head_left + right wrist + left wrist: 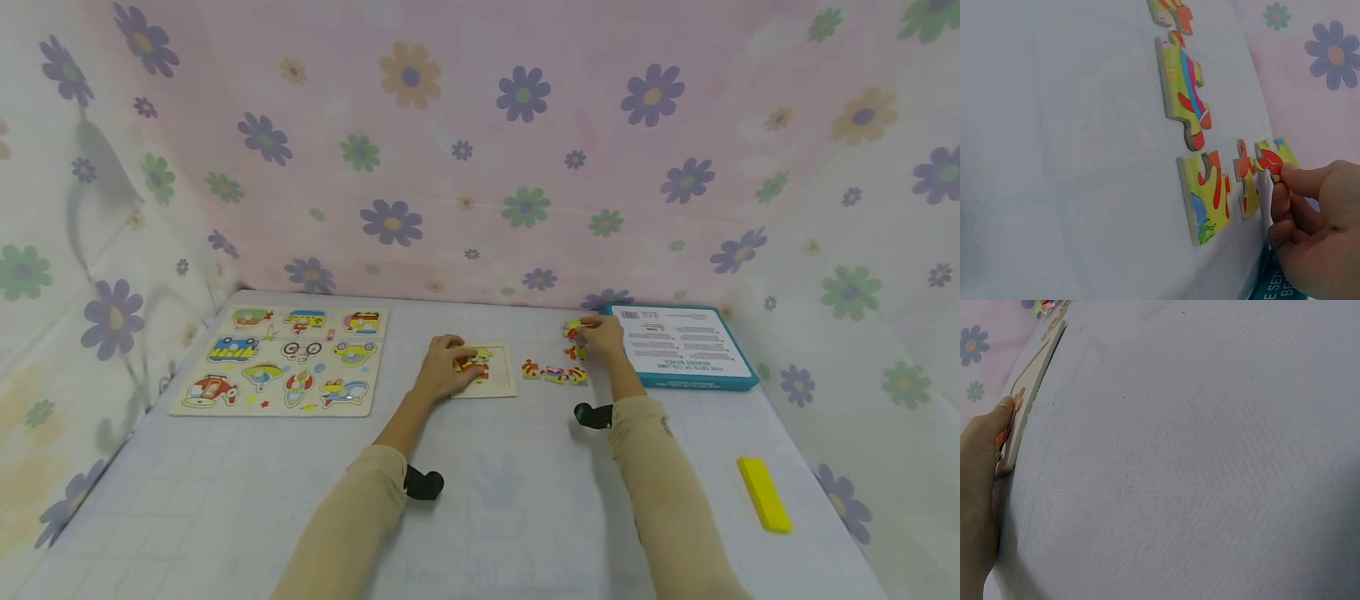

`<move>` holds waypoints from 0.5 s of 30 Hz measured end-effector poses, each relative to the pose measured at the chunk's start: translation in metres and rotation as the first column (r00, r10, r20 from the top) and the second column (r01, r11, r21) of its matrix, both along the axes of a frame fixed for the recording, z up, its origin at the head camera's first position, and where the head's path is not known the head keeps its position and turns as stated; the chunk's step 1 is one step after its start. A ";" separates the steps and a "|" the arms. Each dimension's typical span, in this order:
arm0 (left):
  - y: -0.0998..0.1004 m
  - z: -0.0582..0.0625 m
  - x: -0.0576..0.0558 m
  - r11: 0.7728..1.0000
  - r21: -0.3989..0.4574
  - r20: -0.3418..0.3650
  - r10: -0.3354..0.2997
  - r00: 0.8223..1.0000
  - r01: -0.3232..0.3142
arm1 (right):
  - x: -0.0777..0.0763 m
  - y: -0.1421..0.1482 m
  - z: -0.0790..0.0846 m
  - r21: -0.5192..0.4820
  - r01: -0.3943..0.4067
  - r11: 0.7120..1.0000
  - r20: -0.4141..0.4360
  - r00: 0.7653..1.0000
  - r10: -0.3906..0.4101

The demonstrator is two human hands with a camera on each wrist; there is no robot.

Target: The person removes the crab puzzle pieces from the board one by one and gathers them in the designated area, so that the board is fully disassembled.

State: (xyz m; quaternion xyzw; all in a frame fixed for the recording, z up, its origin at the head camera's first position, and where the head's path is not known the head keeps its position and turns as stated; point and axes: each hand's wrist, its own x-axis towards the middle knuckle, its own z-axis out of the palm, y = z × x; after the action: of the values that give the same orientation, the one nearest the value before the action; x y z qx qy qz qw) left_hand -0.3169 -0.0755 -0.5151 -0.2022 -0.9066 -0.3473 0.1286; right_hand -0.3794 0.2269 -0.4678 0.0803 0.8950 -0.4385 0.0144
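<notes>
In the head view my left hand (442, 368) grips the left part of a small wooden puzzle board (495, 383), partly hiding it. Its thumb lies over a red and yellow picture area in the left wrist view, while the other fingers are hidden there. My right hand (604, 337) pinches a jigsaw piece (1270, 157), yellow-green with red, between thumb and index finger. That piece is right beside another loose piece (1246, 187). Nearer, a corner piece (1210, 200) and a longer piece (1182, 87) lie in a row on the table.
A large vehicle puzzle board (262, 400) lies at the left. Behind my right hand is a teal-edged box (678, 346) with a white printed face. A yellow block (765, 496) lies at the right. Flowered cloth (465, 217) hangs along the back and sides.
</notes>
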 end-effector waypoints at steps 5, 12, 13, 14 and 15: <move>0.000 0.001 0.001 1.000 0.006 -0.002 0.003 1.000 -0.003 | -0.005 0.002 -0.008 0.065 -0.013 0.998 0.001 1.000 0.013; 0.001 0.002 0.001 1.000 -0.007 -0.007 -0.001 1.000 0.001 | -0.005 -0.001 -0.013 0.124 -0.031 0.992 -0.062 0.997 0.039; 0.000 0.003 0.001 1.000 -0.007 -0.008 -0.002 1.000 0.002 | -0.005 -0.003 -0.013 0.141 -0.030 0.990 -0.078 0.996 0.041; 0.000 0.002 0.001 1.000 -0.007 -0.008 -0.002 1.000 0.002 | -0.004 -0.004 -0.013 0.155 -0.029 0.988 -0.084 0.996 0.042; 0.000 0.003 0.001 1.000 -0.002 -0.010 -0.001 1.000 0.001 | -0.004 -0.006 -0.013 0.160 -0.027 0.987 -0.081 0.996 0.041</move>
State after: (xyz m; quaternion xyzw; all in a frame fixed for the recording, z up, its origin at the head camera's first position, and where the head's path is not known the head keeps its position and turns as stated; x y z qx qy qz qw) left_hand -0.3163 -0.0757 -0.5126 -0.2045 -0.9063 -0.3452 0.1328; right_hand -0.3833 0.2206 -0.4810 0.0475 0.9281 -0.3685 -0.0220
